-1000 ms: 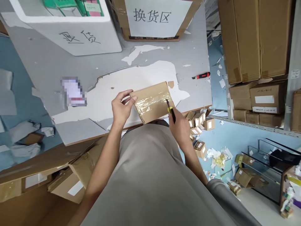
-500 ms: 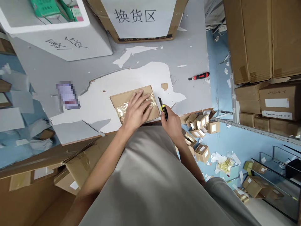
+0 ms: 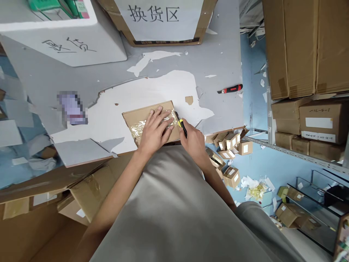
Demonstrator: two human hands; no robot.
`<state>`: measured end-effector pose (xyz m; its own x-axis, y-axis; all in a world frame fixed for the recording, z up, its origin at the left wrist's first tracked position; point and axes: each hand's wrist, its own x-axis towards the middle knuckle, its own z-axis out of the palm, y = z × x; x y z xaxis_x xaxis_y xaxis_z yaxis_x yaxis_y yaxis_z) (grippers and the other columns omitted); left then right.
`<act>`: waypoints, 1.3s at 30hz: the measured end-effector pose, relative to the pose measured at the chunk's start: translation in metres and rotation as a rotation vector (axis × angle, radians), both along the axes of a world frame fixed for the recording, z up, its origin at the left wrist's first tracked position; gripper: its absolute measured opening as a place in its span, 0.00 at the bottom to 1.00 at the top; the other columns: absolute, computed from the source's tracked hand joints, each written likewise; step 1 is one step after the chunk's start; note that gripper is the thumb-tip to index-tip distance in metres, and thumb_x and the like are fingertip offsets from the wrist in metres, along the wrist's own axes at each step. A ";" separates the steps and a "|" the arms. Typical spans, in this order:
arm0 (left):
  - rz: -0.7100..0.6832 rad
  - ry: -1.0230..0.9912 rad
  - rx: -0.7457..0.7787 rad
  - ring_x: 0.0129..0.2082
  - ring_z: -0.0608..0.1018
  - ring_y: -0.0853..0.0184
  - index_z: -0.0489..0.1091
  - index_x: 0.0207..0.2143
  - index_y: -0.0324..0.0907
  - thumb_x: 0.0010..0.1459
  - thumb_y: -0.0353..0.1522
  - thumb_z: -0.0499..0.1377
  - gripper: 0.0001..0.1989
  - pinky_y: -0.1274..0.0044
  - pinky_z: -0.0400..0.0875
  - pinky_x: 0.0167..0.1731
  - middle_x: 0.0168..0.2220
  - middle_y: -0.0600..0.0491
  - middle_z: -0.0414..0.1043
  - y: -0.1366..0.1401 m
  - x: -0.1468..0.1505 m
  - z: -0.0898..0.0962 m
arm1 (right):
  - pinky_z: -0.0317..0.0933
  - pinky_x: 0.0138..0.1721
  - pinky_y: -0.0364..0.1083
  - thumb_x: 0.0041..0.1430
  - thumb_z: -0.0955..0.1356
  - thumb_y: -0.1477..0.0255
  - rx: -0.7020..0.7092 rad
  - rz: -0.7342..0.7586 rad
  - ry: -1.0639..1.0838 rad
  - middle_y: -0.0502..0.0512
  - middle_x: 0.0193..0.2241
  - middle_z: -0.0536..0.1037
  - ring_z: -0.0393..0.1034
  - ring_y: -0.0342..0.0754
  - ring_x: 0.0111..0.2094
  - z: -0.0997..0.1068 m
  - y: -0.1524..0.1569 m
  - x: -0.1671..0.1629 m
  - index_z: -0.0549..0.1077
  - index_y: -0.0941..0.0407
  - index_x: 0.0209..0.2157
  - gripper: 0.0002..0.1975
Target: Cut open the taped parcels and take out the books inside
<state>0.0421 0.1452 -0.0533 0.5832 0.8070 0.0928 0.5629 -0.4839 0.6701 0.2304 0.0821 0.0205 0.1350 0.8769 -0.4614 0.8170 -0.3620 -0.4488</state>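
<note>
A flat brown cardboard box (image 3: 148, 109) with shiny clear tape across it lies at the front of the table, close to my body. My left hand (image 3: 154, 131) rests on top of it, fingers stretched out and slightly spread over the tape. In my right hand (image 3: 193, 140) is a black and yellow utility knife (image 3: 181, 125), gripped with its blade pointing up and left. The blade tip is at the right edge of the box, by the tape; whether it touches cannot be made out.
A red and black utility knife (image 3: 230, 88) lies at the table's right. A blurred phone (image 3: 72, 108) is on the left. Behind stand a white foam box (image 3: 73, 45) and a carton with a paper sign (image 3: 158, 22). Cartons (image 3: 316, 120) fill the right-hand shelf.
My right hand has brought the utility knife left, from beside the box to its right edge. My left hand stays on the box. The view has shifted slightly.
</note>
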 end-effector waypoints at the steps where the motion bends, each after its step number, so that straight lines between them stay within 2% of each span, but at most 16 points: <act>1: 0.000 -0.001 -0.002 0.82 0.65 0.47 0.78 0.63 0.49 0.81 0.42 0.56 0.18 0.43 0.55 0.81 0.72 0.45 0.76 0.000 0.000 0.000 | 0.75 0.58 0.53 0.83 0.60 0.71 -0.018 0.000 -0.015 0.66 0.63 0.86 0.85 0.62 0.57 0.002 0.001 -0.002 0.69 0.57 0.77 0.28; 12: -0.007 -0.040 -0.058 0.82 0.64 0.46 0.78 0.64 0.50 0.81 0.42 0.55 0.18 0.40 0.52 0.82 0.75 0.45 0.73 0.000 0.000 0.000 | 0.77 0.53 0.55 0.83 0.57 0.73 -0.134 0.004 -0.153 0.68 0.56 0.86 0.86 0.63 0.52 0.020 0.012 -0.025 0.59 0.54 0.82 0.31; 15: -0.003 -0.058 -0.077 0.83 0.63 0.46 0.78 0.65 0.50 0.80 0.41 0.56 0.19 0.40 0.51 0.82 0.76 0.45 0.72 -0.001 0.001 0.000 | 0.78 0.52 0.55 0.82 0.57 0.75 -0.150 0.011 -0.191 0.69 0.58 0.84 0.87 0.62 0.51 0.027 0.020 -0.032 0.57 0.52 0.83 0.32; 19: -0.003 -0.068 -0.087 0.84 0.61 0.47 0.77 0.65 0.49 0.81 0.41 0.54 0.19 0.41 0.49 0.82 0.77 0.45 0.71 -0.003 0.002 0.000 | 0.79 0.52 0.56 0.80 0.57 0.78 -0.144 0.028 -0.236 0.72 0.58 0.84 0.87 0.62 0.50 0.029 0.032 -0.038 0.54 0.55 0.84 0.35; 23: -0.008 -0.074 -0.077 0.84 0.61 0.48 0.77 0.65 0.49 0.81 0.40 0.54 0.18 0.41 0.51 0.82 0.77 0.44 0.70 -0.003 0.003 -0.001 | 0.78 0.52 0.55 0.82 0.59 0.77 -0.194 0.029 -0.258 0.71 0.54 0.87 0.87 0.63 0.52 0.037 0.029 -0.038 0.58 0.55 0.82 0.32; 26: -0.012 -0.074 -0.058 0.83 0.62 0.48 0.77 0.64 0.48 0.81 0.39 0.55 0.18 0.42 0.51 0.82 0.77 0.43 0.70 -0.003 0.004 -0.004 | 0.77 0.52 0.54 0.82 0.61 0.77 -0.290 0.016 -0.286 0.71 0.49 0.89 0.87 0.63 0.51 0.048 0.015 -0.040 0.63 0.58 0.79 0.29; 29: -0.015 -0.083 -0.067 0.83 0.62 0.48 0.77 0.63 0.49 0.81 0.39 0.55 0.16 0.41 0.51 0.82 0.78 0.44 0.69 -0.003 0.004 -0.007 | 0.77 0.51 0.54 0.81 0.62 0.76 -0.352 0.005 -0.309 0.73 0.49 0.89 0.88 0.64 0.51 0.054 0.000 -0.041 0.66 0.59 0.77 0.27; 35: -0.022 -0.066 -0.040 0.83 0.63 0.48 0.77 0.62 0.50 0.81 0.38 0.55 0.15 0.41 0.53 0.81 0.78 0.44 0.70 -0.006 0.003 -0.010 | 0.77 0.49 0.54 0.82 0.62 0.74 -0.394 0.008 -0.320 0.73 0.49 0.89 0.88 0.65 0.51 0.055 -0.006 -0.041 0.66 0.58 0.77 0.27; 39: -0.042 -0.064 -0.055 0.83 0.63 0.47 0.77 0.64 0.50 0.81 0.39 0.56 0.16 0.40 0.54 0.81 0.77 0.44 0.70 -0.004 0.001 -0.009 | 0.76 0.47 0.54 0.82 0.62 0.73 -0.403 0.020 -0.303 0.71 0.47 0.90 0.88 0.65 0.49 0.069 -0.014 -0.036 0.69 0.57 0.76 0.26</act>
<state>0.0433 0.1417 -0.0623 0.6109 0.7869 0.0872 0.4980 -0.4675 0.7303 0.1940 0.0680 0.0893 0.3005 0.6405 -0.7067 0.8974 -0.4409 -0.0181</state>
